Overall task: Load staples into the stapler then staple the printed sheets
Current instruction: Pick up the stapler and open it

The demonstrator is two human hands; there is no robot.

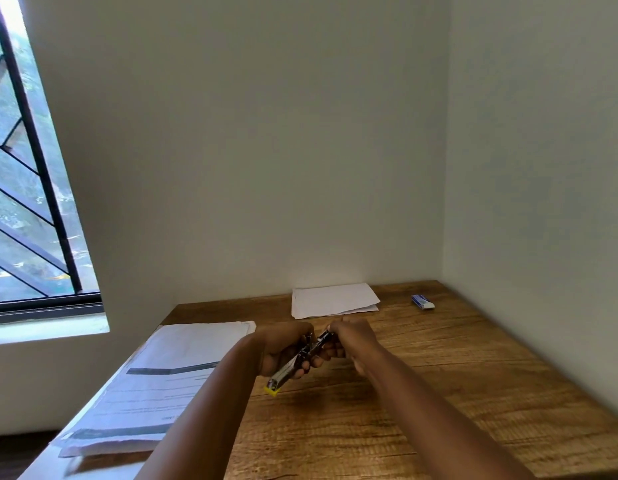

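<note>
Stapler [302,360] held clear above the wooden table [421,382], left hand [283,351] wrapped round its body, right hand [349,337] pinching the far end, evidently for loading; printed sheets [162,375] lie just left.

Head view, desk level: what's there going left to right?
Printed sheets → left hand → stapler held in both hands → right hand → blue staple box. The white paper stack at the back is omitted; it overlaps.

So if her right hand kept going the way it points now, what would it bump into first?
Probably the left hand. The right hand points leftward, gripping the far end of the stapler that both hands hold, so little free space lies ahead. Depth is uncertain.
</note>
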